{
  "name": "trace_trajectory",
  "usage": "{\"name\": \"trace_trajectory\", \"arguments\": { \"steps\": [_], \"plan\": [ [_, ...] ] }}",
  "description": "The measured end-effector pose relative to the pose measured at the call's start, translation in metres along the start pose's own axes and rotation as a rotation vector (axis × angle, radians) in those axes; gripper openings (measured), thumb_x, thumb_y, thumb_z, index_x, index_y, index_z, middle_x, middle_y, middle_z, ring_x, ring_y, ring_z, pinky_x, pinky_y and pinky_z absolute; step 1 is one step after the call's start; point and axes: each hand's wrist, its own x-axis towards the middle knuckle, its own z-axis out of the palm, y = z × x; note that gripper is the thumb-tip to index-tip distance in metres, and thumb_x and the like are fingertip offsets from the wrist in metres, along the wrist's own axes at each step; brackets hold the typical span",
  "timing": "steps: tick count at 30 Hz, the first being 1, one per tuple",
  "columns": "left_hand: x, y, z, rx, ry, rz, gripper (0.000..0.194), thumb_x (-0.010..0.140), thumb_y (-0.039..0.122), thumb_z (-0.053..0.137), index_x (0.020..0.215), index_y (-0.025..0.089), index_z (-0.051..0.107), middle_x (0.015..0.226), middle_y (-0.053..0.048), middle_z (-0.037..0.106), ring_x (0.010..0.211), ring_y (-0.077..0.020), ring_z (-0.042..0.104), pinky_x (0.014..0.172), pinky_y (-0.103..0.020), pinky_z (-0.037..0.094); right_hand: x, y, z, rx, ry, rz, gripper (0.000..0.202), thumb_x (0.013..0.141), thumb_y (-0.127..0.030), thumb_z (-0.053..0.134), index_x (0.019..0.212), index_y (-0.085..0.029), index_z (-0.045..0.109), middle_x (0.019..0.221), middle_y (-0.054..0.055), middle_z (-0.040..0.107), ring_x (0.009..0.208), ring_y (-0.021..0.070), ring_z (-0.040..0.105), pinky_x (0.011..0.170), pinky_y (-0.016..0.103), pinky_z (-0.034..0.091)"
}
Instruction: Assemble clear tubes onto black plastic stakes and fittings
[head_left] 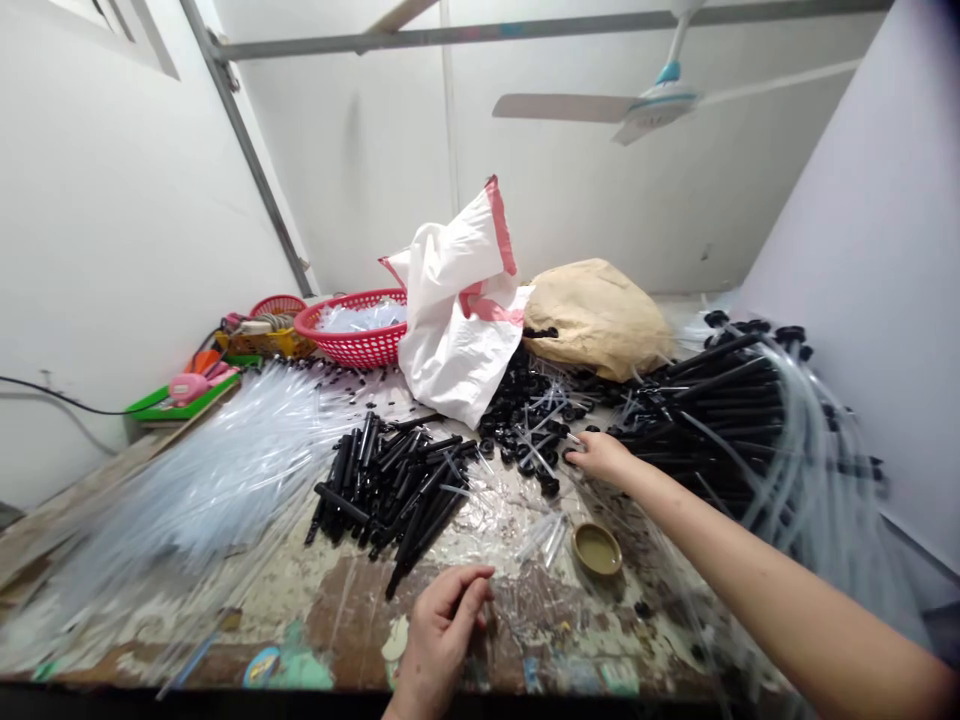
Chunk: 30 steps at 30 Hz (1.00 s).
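My right hand (598, 458) reaches into a heap of black round caps (517, 395), many with short clear tubes. Its fingers pinch a black cap with a short clear tube at the heap's near right side; the fingertips partly cover it. Close to the table's front edge is my left hand (448, 622), its fingers curled in towards the thumb. Whatever lies inside those fingers, if anything, is hidden. Beyond the left hand lies a pile of black plastic tubes (397, 480). A small round dish (597, 550) with liquid stands between the two hands, below the right wrist.
Long clear tubes (232, 460) spread across the left side. Long black rods (705, 420) with clear tubing are stacked at right. Behind stand a red basket (352, 345), a white sack (457, 320), a tan bag (600, 315) and a green tray (150, 408). A fan (652, 105) hangs above.
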Motion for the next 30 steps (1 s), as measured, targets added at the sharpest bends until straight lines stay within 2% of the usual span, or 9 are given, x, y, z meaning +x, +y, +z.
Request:
{"name": "trace_trajectory", "arguments": {
  "steps": [3, 8, 11, 14, 18, 20, 24, 27, 30],
  "plan": [
    [-0.001, -0.004, 0.0, -0.002, 0.004, -0.002, 0.025, 0.083, 0.036, 0.052, 0.093, 0.018, 0.067, 0.076, -0.005, 0.064, 0.054, -0.0109, 0.056, 0.054, -0.021, 0.048, 0.008, -0.002, 0.009, -0.051, -0.025, 0.012, 0.02, 0.085, -0.032, 0.054, 0.092, -0.014, 0.06, 0.093, 0.003, 0.062, 0.082, 0.014, 0.059, 0.075, 0.034, 0.048],
    [-0.001, -0.007, 0.001, -0.005, 0.021, -0.001, 0.025, 0.083, 0.036, 0.053, 0.093, 0.018, 0.067, 0.075, -0.005, 0.063, 0.053, -0.011, 0.057, 0.054, -0.021, 0.048, 0.001, -0.002, 0.001, 0.031, 0.013, -0.02, 0.018, 0.074, -0.027, 0.063, 0.084, -0.012, 0.067, 0.085, 0.008, 0.067, 0.081, 0.0196, 0.06, 0.07, 0.028, 0.044],
    [0.0, -0.006, 0.002, -0.023, 0.028, -0.024, 0.026, 0.082, 0.037, 0.054, 0.092, 0.017, 0.068, 0.076, -0.005, 0.065, 0.053, -0.0109, 0.057, 0.053, -0.021, 0.048, -0.027, -0.014, -0.011, 0.156, 0.026, -0.07, 0.034, 0.08, -0.037, 0.054, 0.106, -0.016, 0.064, 0.09, 0.005, 0.067, 0.079, 0.016, 0.059, 0.066, 0.023, 0.043],
    [0.0, -0.005, 0.005, -0.109, 0.035, -0.086, 0.035, 0.081, 0.041, 0.054, 0.103, 0.016, 0.064, 0.082, -0.008, 0.068, 0.054, -0.0115, 0.057, 0.049, -0.021, 0.046, -0.075, -0.043, -0.01, 0.389, -0.11, -0.186, 0.042, 0.08, -0.044, 0.052, 0.115, -0.022, 0.058, 0.08, 0.0, 0.065, 0.064, 0.0116, 0.055, 0.057, 0.022, 0.042],
    [0.0, -0.005, 0.002, -0.264, 0.053, -0.124, 0.053, 0.086, 0.052, 0.038, 0.112, 0.011, 0.06, 0.067, -0.007, 0.067, 0.05, -0.0137, 0.056, 0.047, -0.024, 0.046, -0.136, -0.09, 0.03, 0.537, -0.374, -0.384, 0.033, 0.079, -0.033, 0.055, 0.11, -0.025, 0.062, 0.063, -0.003, 0.057, 0.053, 0.0099, 0.046, 0.05, 0.021, 0.038],
    [0.0, -0.003, -0.002, -0.25, 0.074, -0.108, 0.051, 0.086, 0.051, 0.039, 0.107, 0.011, 0.064, 0.067, -0.007, 0.068, 0.06, -0.0173, 0.06, 0.058, -0.028, 0.05, -0.15, -0.104, 0.059, 0.524, -0.317, -0.461, 0.029, 0.076, -0.022, 0.054, 0.102, -0.024, 0.065, 0.065, -0.002, 0.058, 0.056, 0.0106, 0.048, 0.053, 0.021, 0.039],
    [0.0, 0.001, -0.008, -0.238, 0.089, -0.116, 0.036, 0.079, 0.04, 0.057, 0.106, 0.017, 0.066, 0.103, -0.008, 0.068, 0.101, -0.0241, 0.059, 0.091, -0.035, 0.044, -0.156, -0.105, 0.091, 0.45, -0.217, -0.5, 0.039, 0.075, -0.018, 0.049, 0.112, -0.023, 0.06, 0.074, 0.001, 0.061, 0.066, 0.0143, 0.053, 0.064, 0.025, 0.042],
    [0.001, 0.0, -0.007, -0.268, 0.12, -0.152, 0.039, 0.076, 0.037, 0.062, 0.111, 0.02, 0.064, 0.11, -0.008, 0.066, 0.1, -0.0225, 0.06, 0.091, -0.034, 0.045, -0.161, -0.094, 0.077, 0.508, -0.249, -0.447, 0.048, 0.078, -0.028, 0.052, 0.125, -0.02, 0.048, 0.073, 0.0, 0.057, 0.066, 0.0146, 0.051, 0.064, 0.026, 0.042],
    [0.001, -0.004, -0.004, -0.287, 0.157, -0.177, 0.046, 0.075, 0.038, 0.063, 0.118, 0.022, 0.059, 0.107, -0.008, 0.065, 0.076, -0.0175, 0.064, 0.07, -0.03, 0.052, -0.175, -0.077, 0.043, 0.593, -0.268, -0.287, 0.046, 0.083, -0.042, 0.049, 0.123, -0.021, 0.042, 0.078, 0.0, 0.054, 0.068, 0.0139, 0.05, 0.062, 0.025, 0.042]
  ]
}}
